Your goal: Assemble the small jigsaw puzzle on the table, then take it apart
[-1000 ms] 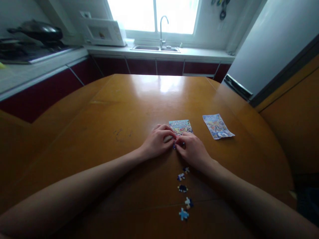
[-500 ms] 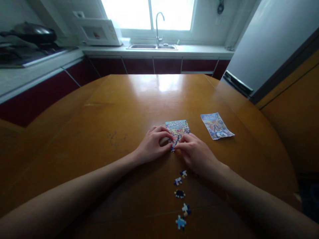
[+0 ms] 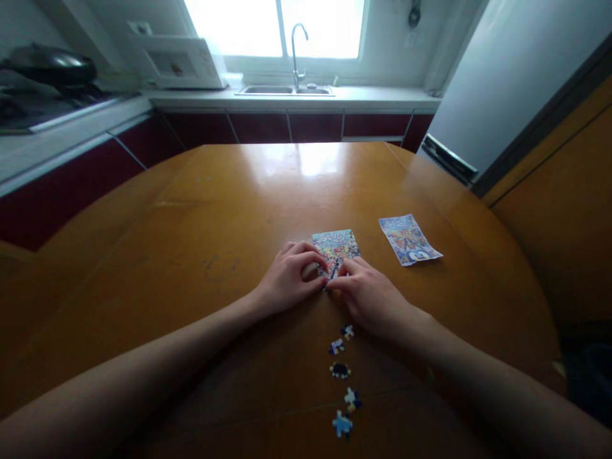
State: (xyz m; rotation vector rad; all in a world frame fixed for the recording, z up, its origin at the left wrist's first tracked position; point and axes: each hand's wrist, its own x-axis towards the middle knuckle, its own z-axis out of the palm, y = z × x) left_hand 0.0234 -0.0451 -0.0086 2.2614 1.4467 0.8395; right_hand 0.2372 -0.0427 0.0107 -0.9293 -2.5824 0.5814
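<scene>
In the head view, both forearms are slanting inward over the table point(image 3: 258, 191). The left hand point(image 3: 289, 275) is arching palm-down at the near-left corner of the assembled puzzle point(image 3: 333, 243), its thumb and index finger curving around a gap. The right hand point(image 3: 370, 290) is bending at the near-right corner, thumb and fingertips drawing together by the near edge. Whether either is gripping a piece, I cannot tell. The puzzle is lying between them, well apart from the table's far edge. Five loose pieces point(image 3: 340, 370) are trailing nearer the person; a printed sheet point(image 3: 410, 240) is lying toward the table's right edge. Beyond, a sink point(image 3: 292, 90) is sitting in the worktop point(image 3: 373, 94); its basins' insides are barely showing.
</scene>
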